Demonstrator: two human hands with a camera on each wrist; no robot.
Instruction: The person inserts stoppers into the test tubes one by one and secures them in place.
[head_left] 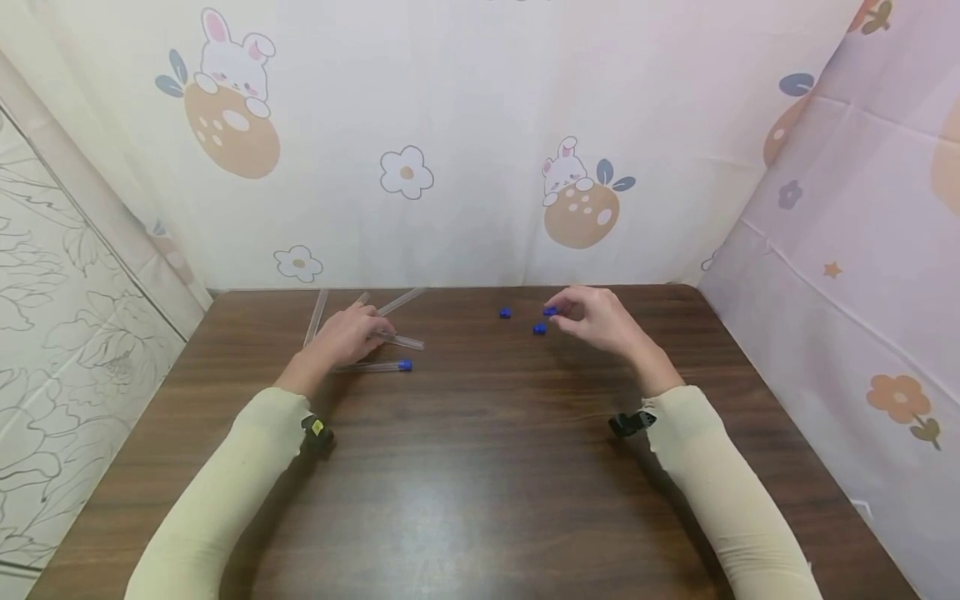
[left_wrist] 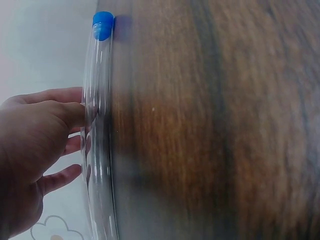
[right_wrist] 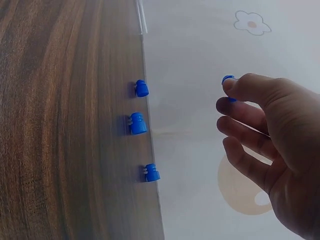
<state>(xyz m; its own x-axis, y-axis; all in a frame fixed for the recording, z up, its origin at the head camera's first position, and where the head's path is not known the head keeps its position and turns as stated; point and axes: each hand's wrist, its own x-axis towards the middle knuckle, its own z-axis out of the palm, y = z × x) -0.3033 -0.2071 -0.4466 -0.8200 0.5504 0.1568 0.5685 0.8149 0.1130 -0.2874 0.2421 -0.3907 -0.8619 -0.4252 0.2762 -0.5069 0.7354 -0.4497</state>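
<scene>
My left hand (head_left: 352,335) holds a clear, uncapped test tube (head_left: 405,342) whose end points right. In front of that hand, a second test tube (left_wrist: 102,80) with a blue cap (left_wrist: 103,22) lies on the table, partly covering the fingers in the left wrist view. At the right, my right hand (right_wrist: 285,130) pinches a small blue cap (right_wrist: 228,79) between thumb and index finger, raised above the table. Near it on the wood are a blue cap (right_wrist: 141,88), another blue cap (right_wrist: 137,123) and a third blue cap (right_wrist: 151,172).
More clear tubes lie behind and beside the left hand, including one tube (head_left: 315,318) at the far left and another tube (head_left: 403,300) near the back edge. A patterned curtain (head_left: 465,125) hangs behind the brown wooden table (head_left: 465,467).
</scene>
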